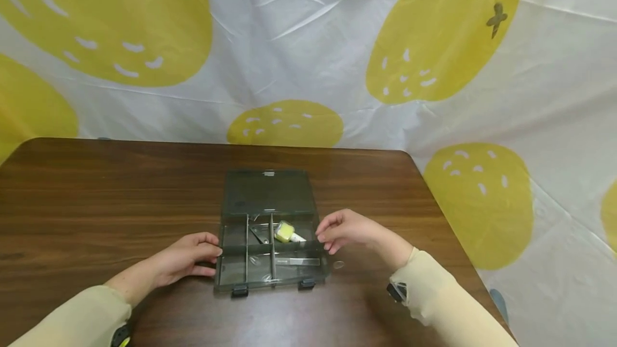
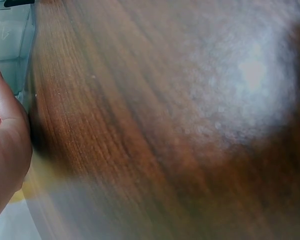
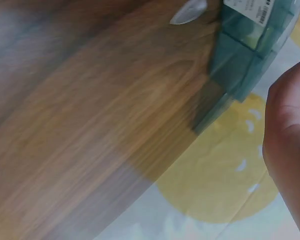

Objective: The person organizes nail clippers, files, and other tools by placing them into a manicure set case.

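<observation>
A dark translucent compartment box (image 1: 234, 272) lies on the table with its lid (image 1: 267, 190) folded back. My left hand (image 1: 185, 256) rests its fingertips against the box's left side. Over the box's right edge hovers my right hand (image 1: 349, 232), fingers loosely bent; nothing shows between them. One back compartment holds a small yellow-green bottle-like thing (image 1: 284, 231) with a white end. Beside it sits a thin dark-edged piece (image 1: 260, 235), its kind unclear. A flat greyish strip (image 1: 298, 262) and a clear oval piece (image 1: 254, 261) lie in front compartments.
On the brown wooden table (image 1: 120, 197), right of the box, lies another clear oval piece (image 1: 339, 264). Two dark latches (image 1: 239, 291) stick out at the box's front. A white curtain with yellow fruit prints (image 1: 308, 58) hangs behind the table's far edge.
</observation>
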Motion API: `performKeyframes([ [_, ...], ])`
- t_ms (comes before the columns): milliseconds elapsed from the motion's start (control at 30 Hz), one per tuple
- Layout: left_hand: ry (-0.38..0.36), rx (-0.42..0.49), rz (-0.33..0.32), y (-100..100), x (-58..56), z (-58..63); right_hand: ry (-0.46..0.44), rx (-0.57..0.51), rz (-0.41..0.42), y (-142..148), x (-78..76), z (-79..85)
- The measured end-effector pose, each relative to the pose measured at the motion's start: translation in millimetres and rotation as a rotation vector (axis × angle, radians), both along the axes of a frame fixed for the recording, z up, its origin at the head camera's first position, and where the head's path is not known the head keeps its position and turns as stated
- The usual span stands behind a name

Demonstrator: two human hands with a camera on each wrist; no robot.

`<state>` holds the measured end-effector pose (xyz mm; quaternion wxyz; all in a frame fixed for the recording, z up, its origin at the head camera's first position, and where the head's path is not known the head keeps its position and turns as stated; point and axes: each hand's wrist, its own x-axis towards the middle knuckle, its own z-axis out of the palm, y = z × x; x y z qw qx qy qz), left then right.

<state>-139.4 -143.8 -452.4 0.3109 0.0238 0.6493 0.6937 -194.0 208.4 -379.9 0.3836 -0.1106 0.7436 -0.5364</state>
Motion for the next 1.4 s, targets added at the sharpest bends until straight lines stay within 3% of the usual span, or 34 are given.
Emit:
performKeyframes([
  [300, -0.009, -0.008, -0.011, -1.5, 1.0, 1.5, -0.011, -0.012, -0.080, 33.2, 5.7, -12.4],
  [600, -0.009, -0.002, -0.015, -1.6, 0.8, -0.8, -0.022, 0.057, -0.112, 54.6, 11.4, -31.9],
  [767, -0.005, 0.000, -0.011, -0.4, 0.0, 0.0, 0.066, 0.131, -0.125, 56.3, 16.1, -41.8],
  [1067, -0.011, -0.007, 0.000, -1.0, -0.4, 0.4, 0.304, 0.257, -0.134, 44.6, 25.7, -46.3],
  [1267, -0.015, -0.012, 0.007, -0.2, -0.3, 0.4, 0.449, 0.314, -0.084, 38.3, 29.0, -47.9],
  [1400, -0.014, -0.011, 0.010, 0.7, -0.4, -0.4, 0.471, 0.330, -0.036, 39.6, 28.0, -48.5],
])
